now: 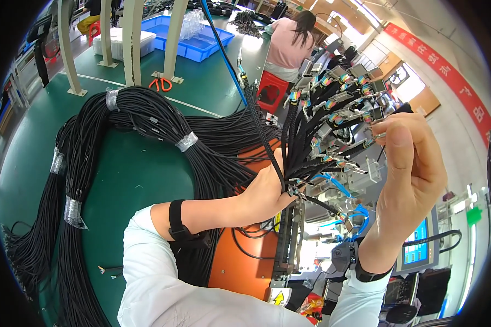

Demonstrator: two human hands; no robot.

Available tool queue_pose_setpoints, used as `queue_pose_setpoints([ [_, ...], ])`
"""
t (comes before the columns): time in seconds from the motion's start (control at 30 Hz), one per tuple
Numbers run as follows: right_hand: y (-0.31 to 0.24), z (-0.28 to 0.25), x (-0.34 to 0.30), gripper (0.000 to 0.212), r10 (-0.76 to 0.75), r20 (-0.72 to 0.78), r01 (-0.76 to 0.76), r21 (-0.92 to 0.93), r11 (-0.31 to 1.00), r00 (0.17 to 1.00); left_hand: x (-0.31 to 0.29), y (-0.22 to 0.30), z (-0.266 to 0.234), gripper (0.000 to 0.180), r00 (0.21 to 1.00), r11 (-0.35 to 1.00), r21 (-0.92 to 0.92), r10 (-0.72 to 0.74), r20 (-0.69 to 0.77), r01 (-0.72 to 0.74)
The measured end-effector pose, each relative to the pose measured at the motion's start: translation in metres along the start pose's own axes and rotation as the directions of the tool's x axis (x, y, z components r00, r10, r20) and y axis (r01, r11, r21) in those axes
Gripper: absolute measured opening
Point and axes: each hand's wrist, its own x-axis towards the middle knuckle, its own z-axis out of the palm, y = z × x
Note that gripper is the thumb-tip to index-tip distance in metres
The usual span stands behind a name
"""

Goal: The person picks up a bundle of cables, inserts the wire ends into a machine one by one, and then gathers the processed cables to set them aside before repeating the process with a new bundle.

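Observation:
My left hand (264,188) is wrapped round a thick bunch of black braided cables (297,139). Their ends fan out above the fist, each with a metal connector (333,101) and small coloured wires showing. At the right edge of the fan, my right hand (412,169) has thumb and fingers brought together on one cable connector (377,136); the fingers partly hide it. One longer braided cable (259,117) sticks up apart from the rest, its connector end raised. From the bunch, the black cables run left into a large tied bundle (142,111) on the green table.
Clear wrap (186,142) ties the bundle in several places. Orange-handled scissors (160,83), a blue tray (193,46) and cream posts (132,43) stand farther back. An orange machine panel (243,261) and a screen (417,245) are near. A person in pink (290,43) sits beyond.

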Motion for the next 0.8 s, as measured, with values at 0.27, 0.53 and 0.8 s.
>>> queue_pose_setpoints([
  [0.27,0.000,-0.007,0.000,0.026,0.168,0.113,-0.185,0.164,0.969,0.979,-0.007,-0.007,0.005,0.070,1.000,1.000,0.007,0.017,0.015,-0.018],
  [0.53,-0.002,-0.012,-0.001,0.027,0.320,0.182,-0.365,0.333,0.869,0.930,-0.002,-0.005,0.000,0.075,0.996,0.997,0.056,0.053,0.072,-0.057],
  [0.8,-0.001,-0.016,-0.006,0.025,0.221,0.093,-0.238,0.249,0.939,0.971,-0.001,0.002,0.005,0.027,0.995,0.993,-0.061,-0.103,0.011,0.103],
])
